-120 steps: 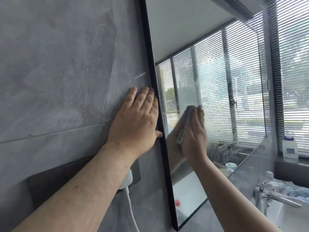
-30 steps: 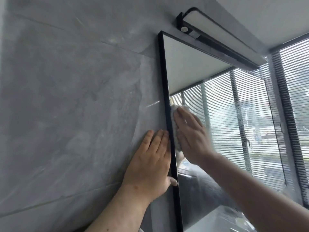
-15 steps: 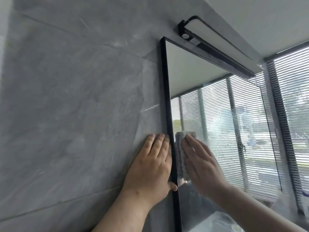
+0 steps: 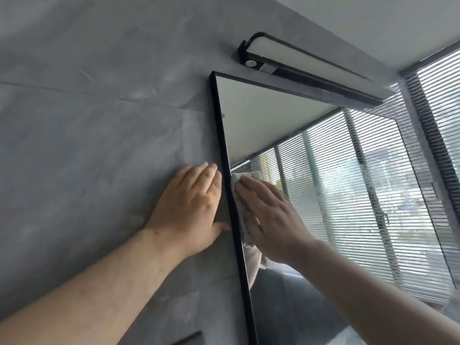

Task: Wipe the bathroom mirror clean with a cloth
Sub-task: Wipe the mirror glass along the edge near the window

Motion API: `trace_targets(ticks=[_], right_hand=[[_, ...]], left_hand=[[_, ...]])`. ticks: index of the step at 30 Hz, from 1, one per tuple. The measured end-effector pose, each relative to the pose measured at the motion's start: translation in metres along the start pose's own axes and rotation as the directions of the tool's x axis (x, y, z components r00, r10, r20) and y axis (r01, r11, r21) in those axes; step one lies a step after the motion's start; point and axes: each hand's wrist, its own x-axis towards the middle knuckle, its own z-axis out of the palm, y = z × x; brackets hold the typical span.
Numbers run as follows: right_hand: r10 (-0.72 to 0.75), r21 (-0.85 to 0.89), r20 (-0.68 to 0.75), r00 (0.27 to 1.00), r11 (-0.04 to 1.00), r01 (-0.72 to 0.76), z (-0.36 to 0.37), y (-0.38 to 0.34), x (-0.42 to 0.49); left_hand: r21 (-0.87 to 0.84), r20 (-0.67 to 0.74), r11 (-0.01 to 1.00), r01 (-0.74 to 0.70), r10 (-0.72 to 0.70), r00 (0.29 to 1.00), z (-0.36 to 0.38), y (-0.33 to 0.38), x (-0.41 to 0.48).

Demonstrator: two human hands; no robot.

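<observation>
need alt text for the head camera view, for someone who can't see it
A person's right hand presses a pale cloth flat against a black-framed mirror, close to its left edge, while the left hand rests flat on the grey wall beside the frame. A light bar is mounted above the mirror, which reflects window blinds and shows smears on its right part.

Head-worn view, close, angled up along mirror (image 4: 261,125) and wall (image 4: 99,145).

Most of the cloth (image 4: 237,195) lies hidden under the right hand (image 4: 271,220). The mirror (image 4: 273,125) runs off the lower edge, its far right side blurred. Both forearms are cut off below.
</observation>
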Motion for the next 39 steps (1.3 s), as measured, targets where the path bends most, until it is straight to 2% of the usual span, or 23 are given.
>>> trace_targets(ticks=[2,5,10,14,19,21,25,29,31,35,37,39], right_hand=[[0.044,0.018,-0.01,0.999,0.999,-0.044,-0.003,-0.006,0.007],[0.059,0.008,-0.043,0.997,0.998,-0.059,-0.002,-0.009,0.007],[0.067,-0.034,-0.048,0.997,0.997,-0.068,0.012,-0.007,0.014],[0.148,-0.051,-0.061,0.987,0.987,-0.151,0.017,0.003,0.05],[0.113,-0.069,-0.045,0.993,0.991,-0.116,0.016,0.014,0.058],[0.207,-0.057,-0.04,0.977,0.976,-0.209,0.017,0.029,0.051],[0.495,-0.016,-0.04,0.868,0.868,-0.496,0.011,0.07,0.023],[0.595,0.016,-0.061,0.801,0.803,-0.595,0.012,0.081,0.005],[0.595,0.045,-0.085,0.799,0.803,-0.594,0.016,0.077,0.011],[0.441,0.141,-0.17,0.881,0.896,-0.421,0.018,0.037,0.038],[0.369,0.183,-0.119,0.922,0.921,-0.345,0.017,0.016,0.054],[0.269,0.135,-0.06,0.961,0.956,-0.259,0.016,0.006,0.065]], left_hand=[[0.076,0.096,0.997,0.011,-0.018,0.995,-0.011,-0.012,0.018],[0.088,0.147,0.996,0.03,-0.043,0.988,-0.015,-0.024,0.043],[0.123,0.104,0.992,0.018,-0.03,0.994,-0.005,-0.028,0.046],[0.055,0.055,0.998,0.021,-0.024,0.998,-0.002,-0.029,0.047],[0.005,0.017,1.0,0.002,-0.002,1.0,0.0,-0.031,0.044],[0.022,0.0,1.0,0.003,-0.003,1.0,0.003,-0.032,0.044],[0.051,-0.021,0.999,0.006,-0.005,1.0,0.007,-0.032,0.045],[0.063,-0.018,0.998,0.01,-0.009,1.0,0.006,-0.031,0.045],[0.065,-0.022,0.998,0.013,-0.012,1.0,0.005,-0.031,0.046],[0.06,-0.016,0.998,0.015,-0.014,1.0,0.004,-0.03,0.045],[0.049,-0.012,0.999,0.016,-0.016,1.0,0.003,-0.029,0.044],[0.037,-0.022,0.999,0.017,-0.016,1.0,0.003,-0.029,0.044]])
